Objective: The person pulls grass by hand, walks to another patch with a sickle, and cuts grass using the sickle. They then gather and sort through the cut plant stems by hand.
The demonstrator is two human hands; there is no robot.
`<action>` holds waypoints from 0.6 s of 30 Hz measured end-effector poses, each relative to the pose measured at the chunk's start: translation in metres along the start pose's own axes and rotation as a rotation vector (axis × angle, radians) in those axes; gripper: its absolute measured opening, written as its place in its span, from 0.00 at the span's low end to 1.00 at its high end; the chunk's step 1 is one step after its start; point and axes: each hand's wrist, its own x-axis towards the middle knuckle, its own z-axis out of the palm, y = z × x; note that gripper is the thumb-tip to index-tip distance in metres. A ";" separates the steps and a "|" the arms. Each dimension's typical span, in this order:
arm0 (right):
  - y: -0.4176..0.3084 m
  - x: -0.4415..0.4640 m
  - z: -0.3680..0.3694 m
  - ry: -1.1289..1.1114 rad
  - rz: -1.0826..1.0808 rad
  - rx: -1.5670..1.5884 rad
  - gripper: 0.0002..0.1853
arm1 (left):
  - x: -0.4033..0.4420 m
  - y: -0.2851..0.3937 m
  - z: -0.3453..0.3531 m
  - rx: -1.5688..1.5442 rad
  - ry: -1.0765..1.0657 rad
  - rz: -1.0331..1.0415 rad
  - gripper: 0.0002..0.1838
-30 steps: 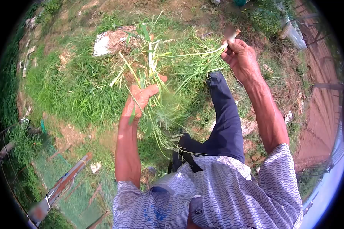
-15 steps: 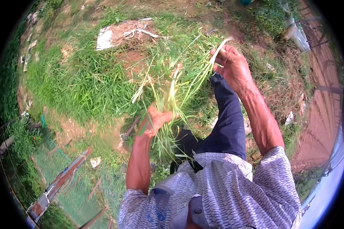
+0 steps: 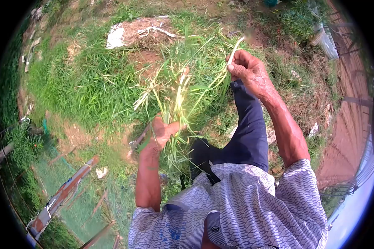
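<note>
Low in the middle, my left hand [image 3: 164,130] is closed round a bunch of green stalks [image 3: 179,97] with pale, light-coloured stems pointing up and leaves hanging below the fist. Up and to the right, my right hand [image 3: 249,72] pinches a single pale-stemmed stalk [image 3: 235,46] between thumb and fingers. The white end of this stalk sticks up past the fingers, and its green leaves trail down to the left toward the bunch. Grass lies under and around both hands.
A white sheet piece [image 3: 116,36] lies beside dry straw [image 3: 147,32] at the upper left. My dark-trousered leg [image 3: 249,128] stretches below my right hand. A rusty pole [image 3: 62,195] and green netting [image 3: 81,218] are at the lower left. Clear plastic [image 3: 326,41] hangs at the upper right.
My left hand has moved down and slightly right with the bunch. My right hand has come lower and left, its grip now further down the stalk with more white stem above it.
</note>
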 end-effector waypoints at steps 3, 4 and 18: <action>0.000 -0.001 -0.014 -0.068 -0.029 -0.115 0.11 | -0.013 0.007 -0.019 -0.305 -0.105 0.095 0.26; 0.000 -0.001 -0.019 -0.078 -0.016 -0.169 0.12 | -0.016 0.009 -0.022 -0.255 -0.032 0.099 0.26; 0.043 0.003 -0.091 0.275 0.179 -0.595 0.10 | -0.025 -0.008 -0.043 -0.322 0.059 -0.003 0.30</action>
